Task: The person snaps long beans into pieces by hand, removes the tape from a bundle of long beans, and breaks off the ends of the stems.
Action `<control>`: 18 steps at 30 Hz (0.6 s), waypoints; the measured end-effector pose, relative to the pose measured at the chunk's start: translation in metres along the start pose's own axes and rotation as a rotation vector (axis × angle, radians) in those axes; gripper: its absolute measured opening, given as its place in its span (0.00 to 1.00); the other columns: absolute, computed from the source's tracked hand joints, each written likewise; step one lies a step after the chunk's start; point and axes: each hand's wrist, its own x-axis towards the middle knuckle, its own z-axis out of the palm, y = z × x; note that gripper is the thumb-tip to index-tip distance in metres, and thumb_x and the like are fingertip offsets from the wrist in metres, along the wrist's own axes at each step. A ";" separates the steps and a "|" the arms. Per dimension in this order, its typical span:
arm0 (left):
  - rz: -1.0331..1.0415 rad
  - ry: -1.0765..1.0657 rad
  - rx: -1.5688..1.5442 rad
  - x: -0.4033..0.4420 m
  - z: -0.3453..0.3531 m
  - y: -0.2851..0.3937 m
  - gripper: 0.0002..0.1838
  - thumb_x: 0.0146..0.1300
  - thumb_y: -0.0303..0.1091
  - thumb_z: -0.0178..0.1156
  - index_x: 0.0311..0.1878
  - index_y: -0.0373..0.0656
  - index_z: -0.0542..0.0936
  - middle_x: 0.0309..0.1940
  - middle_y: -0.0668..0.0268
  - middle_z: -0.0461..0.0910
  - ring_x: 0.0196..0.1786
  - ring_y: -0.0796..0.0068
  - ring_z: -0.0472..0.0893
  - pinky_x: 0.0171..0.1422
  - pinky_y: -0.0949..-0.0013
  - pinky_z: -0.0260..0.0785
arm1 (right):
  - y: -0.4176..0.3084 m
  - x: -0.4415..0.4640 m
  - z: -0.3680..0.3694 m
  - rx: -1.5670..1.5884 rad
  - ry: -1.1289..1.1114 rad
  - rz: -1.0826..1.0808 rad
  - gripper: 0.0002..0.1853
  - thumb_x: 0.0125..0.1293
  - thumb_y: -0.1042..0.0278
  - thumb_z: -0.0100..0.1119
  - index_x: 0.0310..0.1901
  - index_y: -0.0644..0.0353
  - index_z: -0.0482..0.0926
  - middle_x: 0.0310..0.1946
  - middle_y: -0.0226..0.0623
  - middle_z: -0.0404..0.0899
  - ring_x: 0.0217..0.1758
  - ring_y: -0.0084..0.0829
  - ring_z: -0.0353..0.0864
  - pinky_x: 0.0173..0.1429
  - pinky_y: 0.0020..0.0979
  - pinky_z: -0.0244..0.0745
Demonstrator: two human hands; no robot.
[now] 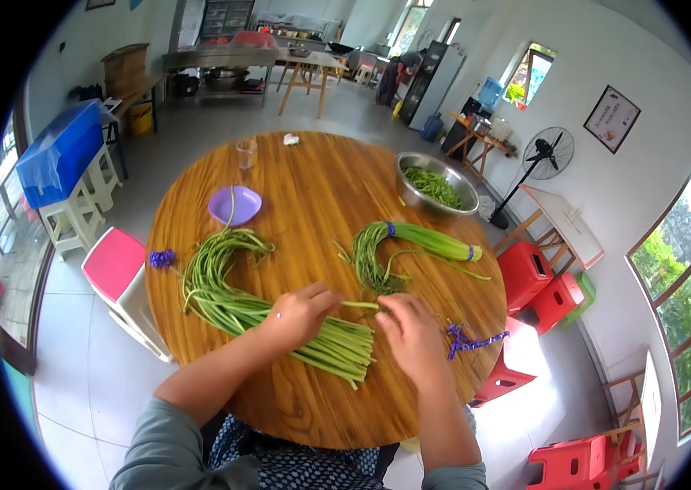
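Observation:
Between my two hands stretches a single garlic scape [359, 305]. My left hand [300, 314] pinches one end above a loose pile of garlic scapes [333, 347], whose cut ends point right. My right hand [412, 331] is closed at the other end, over bare wood. Beyond it lies a bundle of garlic scapes [427, 237], still bound with blue-purple ties. At the back right, a steel bowl [472, 200] contains short green pieces. A purple plate [223, 214] sits at the far left, with one stem tip over it.
Purple tie strips [474, 341] lie to the right on the round wooden table [304, 192], and a bunched purple tie [162, 259] at its left edge. A clear glass [246, 153] and crumpled white tissue [291, 140] stand at the back. Red stools [525, 273] flank the right; a person [394, 77] bends far behind.

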 end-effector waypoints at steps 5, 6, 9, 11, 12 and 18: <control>0.042 -0.053 0.071 0.004 0.002 0.002 0.07 0.58 0.29 0.66 0.39 0.42 0.81 0.30 0.59 0.78 0.29 0.54 0.81 0.31 0.57 0.74 | 0.009 -0.006 0.034 -0.003 -0.073 0.054 0.09 0.65 0.72 0.63 0.46 0.61 0.81 0.40 0.42 0.82 0.42 0.47 0.81 0.47 0.40 0.76; 0.074 -0.037 0.075 0.003 0.007 -0.002 0.06 0.58 0.30 0.67 0.38 0.42 0.81 0.29 0.60 0.77 0.28 0.55 0.80 0.30 0.58 0.74 | 0.013 -0.007 0.041 0.043 -0.062 0.118 0.08 0.66 0.72 0.63 0.46 0.60 0.80 0.38 0.42 0.82 0.40 0.47 0.81 0.45 0.39 0.77; 0.084 -0.035 0.093 -0.003 0.016 -0.002 0.07 0.59 0.32 0.67 0.35 0.42 0.80 0.27 0.60 0.77 0.27 0.56 0.80 0.28 0.59 0.73 | 0.004 -0.010 0.053 0.290 0.056 0.323 0.05 0.70 0.72 0.62 0.44 0.62 0.81 0.34 0.38 0.82 0.34 0.31 0.81 0.42 0.30 0.76; 0.058 -0.042 0.071 -0.004 0.021 0.000 0.07 0.61 0.32 0.67 0.36 0.41 0.80 0.28 0.60 0.78 0.27 0.56 0.80 0.28 0.59 0.74 | 0.008 -0.016 0.069 0.614 0.118 0.499 0.06 0.71 0.70 0.61 0.45 0.62 0.80 0.33 0.35 0.81 0.33 0.28 0.79 0.41 0.28 0.75; -0.006 -0.035 0.004 -0.006 0.021 0.004 0.07 0.61 0.32 0.67 0.37 0.40 0.80 0.28 0.59 0.78 0.27 0.55 0.81 0.28 0.59 0.75 | 0.010 -0.020 0.075 0.931 0.174 0.682 0.07 0.72 0.69 0.61 0.46 0.63 0.80 0.33 0.32 0.81 0.32 0.24 0.77 0.40 0.26 0.74; -0.100 -0.098 -0.112 -0.005 0.017 0.011 0.06 0.62 0.29 0.66 0.38 0.39 0.81 0.27 0.58 0.79 0.25 0.55 0.81 0.29 0.60 0.76 | 0.024 -0.033 0.088 1.530 0.116 1.019 0.09 0.74 0.66 0.59 0.45 0.63 0.80 0.36 0.31 0.80 0.31 0.22 0.75 0.38 0.24 0.70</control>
